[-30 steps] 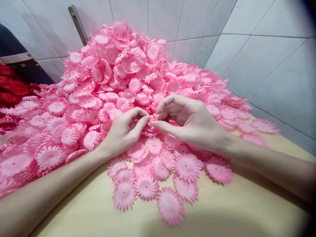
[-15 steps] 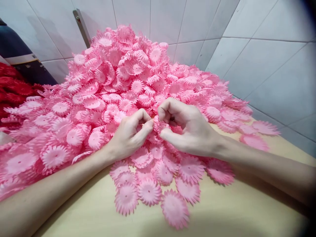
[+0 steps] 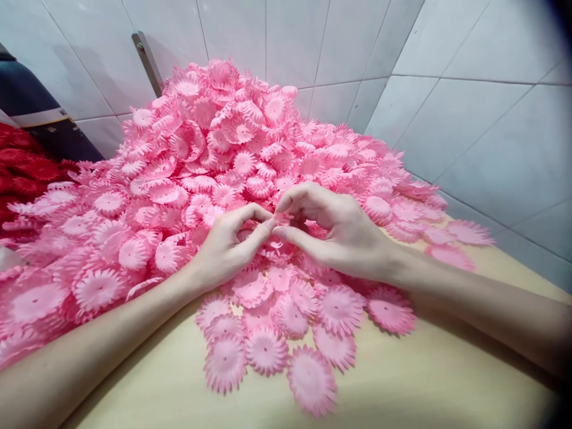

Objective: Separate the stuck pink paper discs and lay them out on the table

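My left hand (image 3: 230,244) pinches a small pink scalloped fabric flower disc (image 3: 281,219) between thumb and forefinger. My right hand (image 3: 342,232) meets it from the other side, its thumb and fingertips closed on the same disc. Much of the disc is hidden by the fingers. Both hands are just in front of a big heap of pink flower discs (image 3: 243,164), many with a small hole at the centre. Below the hands, several loose discs (image 3: 267,350) lie flat and overlapping on the pale yellow tabletop (image 3: 384,381).
Red flower pieces (image 3: 27,170) are piled at the far left, beside a dark cylindrical object (image 3: 42,113) with a pale band. White tiled walls (image 3: 482,125) meet in a corner behind the heap. A metal strip (image 3: 147,62) leans at the back wall.
The fingers of my right hand have uncurled and moved left, coming onto the disc that my left hand pinches. The view has shifted slightly.
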